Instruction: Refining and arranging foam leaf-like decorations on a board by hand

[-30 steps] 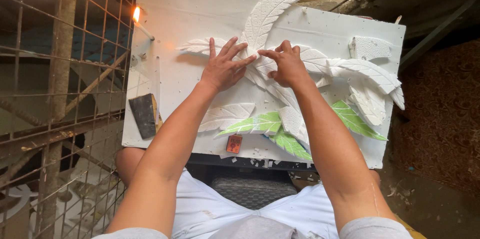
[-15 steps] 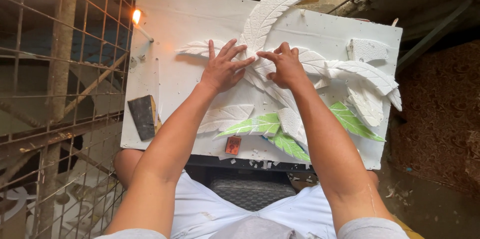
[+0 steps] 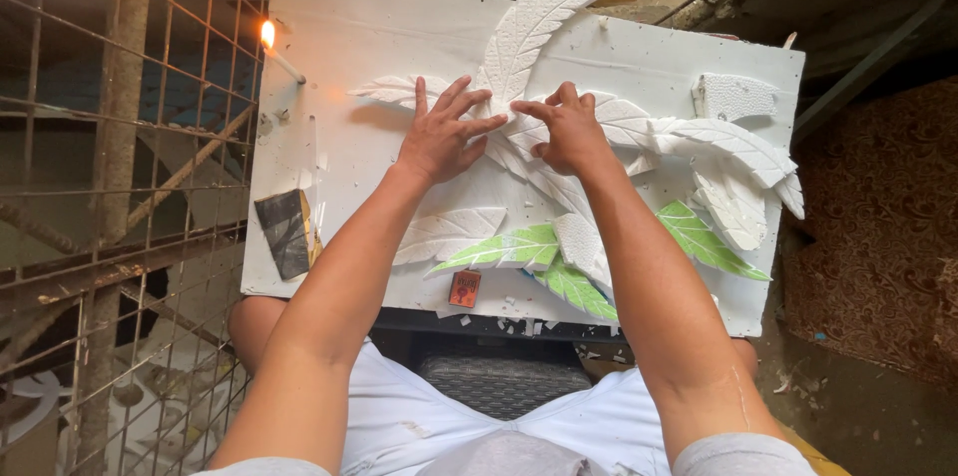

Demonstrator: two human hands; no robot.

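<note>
Both hands (image 3: 439,140) (image 3: 571,129) flat on white foam leaves (image 3: 544,22).

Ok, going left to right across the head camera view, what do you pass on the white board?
Dark sanding block → lit candle → left hand → right hand → rough white foam chunk.

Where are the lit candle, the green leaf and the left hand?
lit candle (image 3: 280,58), head view, on its white stick.
green leaf (image 3: 509,248), head view, mid-blade.
left hand (image 3: 441,137), head view, back of hand.
</note>
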